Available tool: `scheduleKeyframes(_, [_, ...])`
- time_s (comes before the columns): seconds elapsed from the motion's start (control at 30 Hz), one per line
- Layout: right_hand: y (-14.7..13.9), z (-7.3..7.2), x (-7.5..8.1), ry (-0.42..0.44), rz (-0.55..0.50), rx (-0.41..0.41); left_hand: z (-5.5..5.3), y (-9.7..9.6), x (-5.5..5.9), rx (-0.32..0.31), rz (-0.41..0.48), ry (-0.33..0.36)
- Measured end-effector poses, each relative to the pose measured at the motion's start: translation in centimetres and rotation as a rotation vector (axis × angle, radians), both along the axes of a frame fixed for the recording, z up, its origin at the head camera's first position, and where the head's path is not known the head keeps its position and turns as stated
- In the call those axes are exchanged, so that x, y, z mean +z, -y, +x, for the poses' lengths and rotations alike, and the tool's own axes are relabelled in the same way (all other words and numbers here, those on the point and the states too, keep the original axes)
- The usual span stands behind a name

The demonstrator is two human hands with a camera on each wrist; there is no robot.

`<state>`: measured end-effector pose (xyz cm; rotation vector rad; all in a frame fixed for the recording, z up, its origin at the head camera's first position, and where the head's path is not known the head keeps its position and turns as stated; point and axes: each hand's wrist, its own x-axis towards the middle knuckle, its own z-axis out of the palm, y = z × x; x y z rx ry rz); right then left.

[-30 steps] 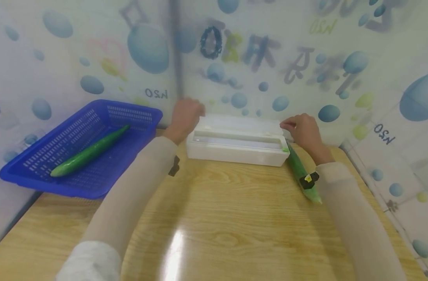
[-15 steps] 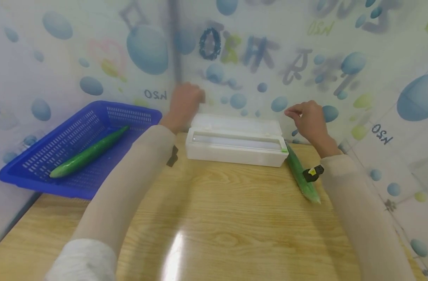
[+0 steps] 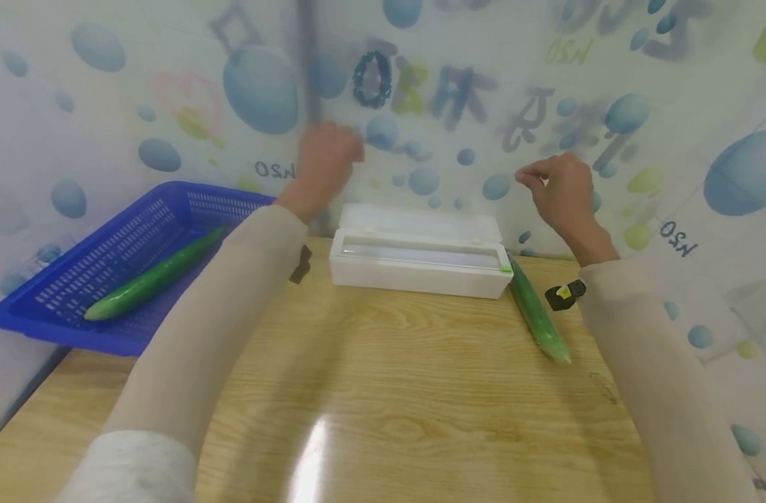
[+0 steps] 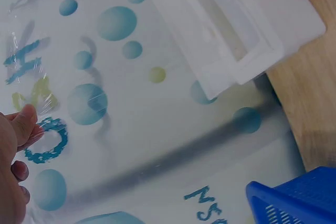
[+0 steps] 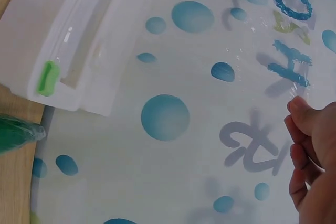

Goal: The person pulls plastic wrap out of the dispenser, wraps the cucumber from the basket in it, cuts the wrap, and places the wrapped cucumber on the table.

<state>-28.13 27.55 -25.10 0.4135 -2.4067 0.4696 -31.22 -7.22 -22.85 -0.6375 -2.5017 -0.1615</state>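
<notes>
Clear cling film (image 4: 48, 85) runs from a white cling film dispenser (image 3: 421, 274) at the back of the table; it shows only by glints and creases. My left hand (image 3: 326, 164) is raised left of centre, pinching one corner of the film between thumb and finger. On the other side my right hand (image 3: 565, 192) pinches the film's other corner. Both hands are above and behind the dispenser, against the wall. Its lid (image 3: 421, 222) is lifted, and a green slider (image 5: 48, 78) sits at its right end.
A blue basket (image 3: 18, 311) at the left holds a cucumber (image 3: 156, 276). Another cucumber (image 3: 537, 307), seemingly wrapped in film, lies at the dispenser's right end. The patterned wall (image 3: 433, 150) rises right behind the table (image 3: 408, 391).
Both hands have risen from beside the dispenser's ends to well above it, still pinching. The right hand has also shifted slightly right. The dispenser, basket and cucumbers stay put.
</notes>
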Motion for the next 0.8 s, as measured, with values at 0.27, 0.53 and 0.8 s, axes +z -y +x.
scheduleKeyframes(0.27, [-0.1,0.2,1.6,-0.095,-0.055,0.022,0.2,-0.5,2.6,0.029,-0.043,-0.001])
scheduleKeyframes(0.53, [0.1,0.2,3.8,-0.119,-0.055,-0.023,0.4,-0.8,4.5,0.035,-0.013,-0.021])
scheduleKeyframes(0.8, [0.3,0.3,5.7,-0.054,-0.069,-0.102,1.1,-1.4,5.7,0.079,0.042,-0.062])
